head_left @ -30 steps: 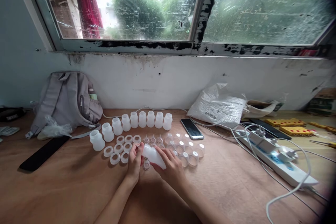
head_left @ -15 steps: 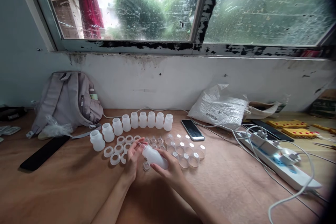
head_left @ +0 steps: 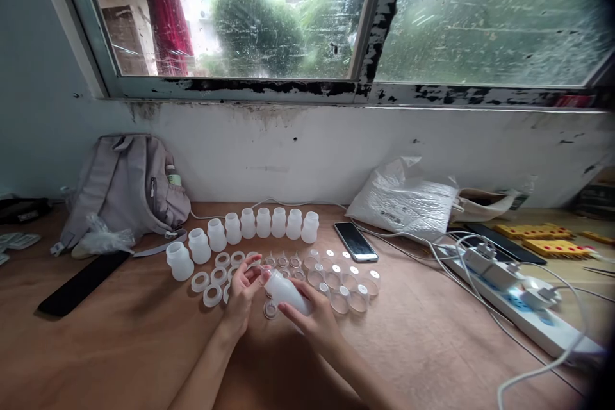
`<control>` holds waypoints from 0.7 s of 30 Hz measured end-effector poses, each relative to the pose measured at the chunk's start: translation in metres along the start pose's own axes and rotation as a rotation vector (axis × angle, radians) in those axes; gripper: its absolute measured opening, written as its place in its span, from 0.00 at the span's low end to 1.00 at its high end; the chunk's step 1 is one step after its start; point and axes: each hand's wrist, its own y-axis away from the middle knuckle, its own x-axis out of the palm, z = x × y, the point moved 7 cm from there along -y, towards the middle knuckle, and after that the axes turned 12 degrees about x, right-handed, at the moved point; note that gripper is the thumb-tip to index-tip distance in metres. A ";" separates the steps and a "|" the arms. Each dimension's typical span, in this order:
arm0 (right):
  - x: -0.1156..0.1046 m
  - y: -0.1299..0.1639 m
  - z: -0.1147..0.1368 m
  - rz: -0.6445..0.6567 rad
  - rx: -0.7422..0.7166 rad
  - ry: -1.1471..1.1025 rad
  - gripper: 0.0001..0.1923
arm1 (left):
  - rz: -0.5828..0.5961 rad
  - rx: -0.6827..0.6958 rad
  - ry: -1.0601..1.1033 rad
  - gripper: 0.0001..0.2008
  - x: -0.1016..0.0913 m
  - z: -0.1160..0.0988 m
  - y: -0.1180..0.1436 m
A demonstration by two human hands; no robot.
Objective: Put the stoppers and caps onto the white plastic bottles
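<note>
Tilted in my right hand [head_left: 314,317] is a frosted white baby bottle [head_left: 287,291], its mouth pointing up and left. My left hand [head_left: 245,288] is closed at that mouth, thumb and fingers pinched together; whatever small piece they hold is too hidden to name. White screw rings [head_left: 212,293] lie in rows beside my left wrist. Clear bottle nipples [head_left: 282,260] lie behind the hands, and a single nipple [head_left: 270,310] sits below the held bottle. Clear dome caps [head_left: 358,298] stand in rows right of my right hand. Several open bottles [head_left: 248,223] form an arc behind.
A phone [head_left: 356,242] lies behind the caps. At the right are a power strip [head_left: 523,307] with loose cables, a silvery plastic bag [head_left: 403,205] and yellow parts [head_left: 557,248]. A grey backpack [head_left: 129,186] and a black flat strip [head_left: 84,282] are at the left.
The view has shifted slightly. My left fingers have curled in closer at the bottle's mouth, while my right hand keeps its hold on the bottle.
</note>
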 end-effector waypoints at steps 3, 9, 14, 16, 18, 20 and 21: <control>0.013 -0.002 -0.012 0.240 0.243 -0.229 0.18 | 0.068 -0.048 0.143 0.23 0.008 0.000 0.002; 0.020 0.000 -0.018 0.360 0.396 -0.487 0.19 | 0.074 -0.060 0.137 0.21 0.011 0.001 0.003; 0.017 0.000 -0.015 0.286 0.298 -0.410 0.20 | 0.069 0.015 0.075 0.18 0.010 -0.002 0.001; 0.005 -0.001 -0.008 0.087 0.139 -0.183 0.19 | 0.019 0.066 -0.075 0.19 0.006 -0.002 0.001; -0.005 0.002 -0.001 -0.086 0.017 -0.015 0.21 | 0.000 0.082 -0.156 0.21 0.006 -0.002 0.002; -0.005 0.002 -0.001 -0.077 0.019 -0.017 0.21 | 0.017 0.076 -0.139 0.22 0.008 -0.004 0.002; -0.001 0.001 -0.003 0.011 0.071 -0.085 0.21 | 0.043 0.068 -0.106 0.23 0.011 -0.006 0.003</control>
